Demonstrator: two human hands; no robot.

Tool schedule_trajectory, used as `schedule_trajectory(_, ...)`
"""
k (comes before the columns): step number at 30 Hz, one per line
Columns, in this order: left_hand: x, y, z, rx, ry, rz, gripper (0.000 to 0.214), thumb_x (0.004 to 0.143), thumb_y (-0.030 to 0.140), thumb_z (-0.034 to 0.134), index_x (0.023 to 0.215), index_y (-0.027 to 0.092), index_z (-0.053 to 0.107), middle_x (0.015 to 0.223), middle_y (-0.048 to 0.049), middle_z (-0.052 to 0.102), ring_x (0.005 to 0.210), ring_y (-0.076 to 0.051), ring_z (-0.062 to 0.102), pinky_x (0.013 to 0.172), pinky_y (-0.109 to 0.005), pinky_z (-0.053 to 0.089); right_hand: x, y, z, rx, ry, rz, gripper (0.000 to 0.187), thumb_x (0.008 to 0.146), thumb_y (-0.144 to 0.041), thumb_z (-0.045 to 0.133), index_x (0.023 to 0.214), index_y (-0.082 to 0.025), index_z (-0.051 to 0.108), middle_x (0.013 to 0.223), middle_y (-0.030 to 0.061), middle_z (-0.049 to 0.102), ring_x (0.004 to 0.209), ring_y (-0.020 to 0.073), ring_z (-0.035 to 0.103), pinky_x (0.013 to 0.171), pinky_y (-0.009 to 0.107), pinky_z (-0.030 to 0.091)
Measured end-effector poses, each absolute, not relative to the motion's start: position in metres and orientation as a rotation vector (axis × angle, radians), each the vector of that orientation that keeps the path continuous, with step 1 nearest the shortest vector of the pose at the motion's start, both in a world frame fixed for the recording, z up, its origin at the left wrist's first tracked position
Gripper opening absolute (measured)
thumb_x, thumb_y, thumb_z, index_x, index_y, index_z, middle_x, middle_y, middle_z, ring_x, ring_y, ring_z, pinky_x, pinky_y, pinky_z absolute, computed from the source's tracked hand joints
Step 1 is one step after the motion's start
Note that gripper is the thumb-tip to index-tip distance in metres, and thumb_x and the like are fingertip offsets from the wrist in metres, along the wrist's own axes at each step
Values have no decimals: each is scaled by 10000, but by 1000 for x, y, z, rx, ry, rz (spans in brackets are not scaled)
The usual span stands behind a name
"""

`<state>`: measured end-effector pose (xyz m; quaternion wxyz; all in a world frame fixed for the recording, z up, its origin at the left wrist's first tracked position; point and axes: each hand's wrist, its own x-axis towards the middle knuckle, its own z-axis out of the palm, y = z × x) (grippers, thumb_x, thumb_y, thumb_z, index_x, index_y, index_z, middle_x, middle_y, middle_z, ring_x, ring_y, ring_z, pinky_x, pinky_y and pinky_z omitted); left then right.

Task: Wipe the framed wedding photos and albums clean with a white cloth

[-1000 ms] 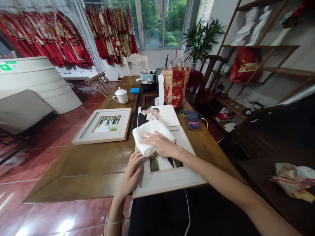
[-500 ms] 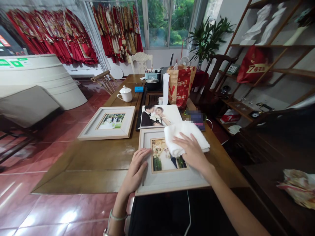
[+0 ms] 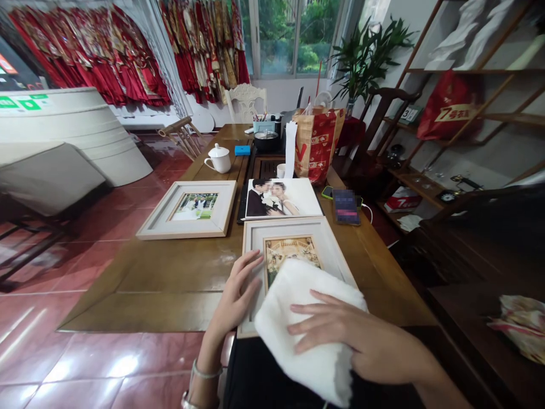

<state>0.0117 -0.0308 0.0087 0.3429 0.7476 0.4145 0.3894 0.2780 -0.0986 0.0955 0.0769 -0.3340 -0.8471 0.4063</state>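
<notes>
A picture frame point(image 3: 336, 250) with a pale wooden edge and a wide light mat lies flat on the table's near side. The photo point(image 3: 293, 250) in it is partly covered by a white cloth point(image 3: 293, 284). My right hand point(image 3: 336, 324) presses on this cloth with fingers spread, holding it over the frame's lower part and past its near edge. Along the frame's left side rests my left hand point(image 3: 240, 287), fingers stretched out and touching the frame. Just behind the frame lies an unframed couple's photo print point(image 3: 298, 199).
On the wooden table point(image 3: 162, 284), a second framed picture point(image 3: 183, 227) lies to the left. Farther back stand a lidded white cup point(image 3: 219, 159), a blue box point(image 3: 242, 150) and a paper bag point(image 3: 317, 147). A phone point(image 3: 346, 207) with a cable lies at right.
My right hand has drawn the cloth toward me, from the frame's upper right to its near edge, uncovering the upper part. My left hand stays at the frame's left side.
</notes>
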Motion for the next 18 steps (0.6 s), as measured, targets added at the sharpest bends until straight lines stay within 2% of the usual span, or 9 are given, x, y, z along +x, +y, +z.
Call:
schedule_trajectory(2, 11, -30, 9, 1968, 1061, 988, 391, 931, 280, 528, 1322, 290, 545, 1461, -65, 437, 1398, -266, 310, 1172, -507, 220, 300, -99, 93, -1213, -2494, 1119, 718, 611, 3, 384, 1215, -284, 646, 1340, -24, 603, 1355, 174, 422, 1182, 453, 212)
schedule_trajectory(4, 11, -30, 10, 1971, 1048, 980, 378, 930, 249, 521, 1304, 285, 562, 1439, -69, 469, 1401, -274, 303, 1167, -535, 215, 318, -91, 84, -1443, -2417, 915, 720, 613, -4, 380, 1213, -302, 646, 1354, -26, 590, 1369, 195, 402, 1182, 490, 202)
schedule_trajectory(8, 10, -29, 11, 1963, 1014, 985, 356, 941, 197, 476, 1269, 277, 587, 1421, -66, 497, 1412, -270, 282, 1158, -566, 209, 329, -57, 60, -1593, -2324, 515, 825, 594, 7, 373, 1348, -288, 528, 1441, -20, 500, 1424, 194, 294, 1183, 525, 172)
schedule_trajectory(12, 10, -29, 11, 1960, 996, 984, 350, 942, 188, 470, 1257, 271, 597, 1437, -69, 483, 1413, -269, 283, 1156, -563, 214, 303, -23, 50, -1688, -2360, 233, 850, 596, 23, 426, 1405, -235, 466, 1529, 56, 369, 1460, 251, 178, 1172, 571, 120)
schedule_trajectory(15, 10, -29, 10, 1938, 1009, 999, 366, 945, 205, 476, 1289, 276, 574, 1446, -65, 476, 1415, -264, 285, 1164, -542, 212, 274, -20, 54, -1642, -2497, 277, 893, 579, 41, 453, 1429, -233, 434, 1567, 88, 269, 1469, 290, 94, 1156, 612, 38)
schedule_trajectory(18, 11, -30, 6, 1911, 1001, 1043, 432, 945, 211, 479, 1369, 290, 498, 1485, -57, 431, 1424, -253, 274, 1176, -514, 205, 251, -41, 66, -1387, -2646, 559, 931, 562, 20, 457, 1445, -270, 400, 1575, 56, 235, 1472, 257, 66, 1159, 599, 16)
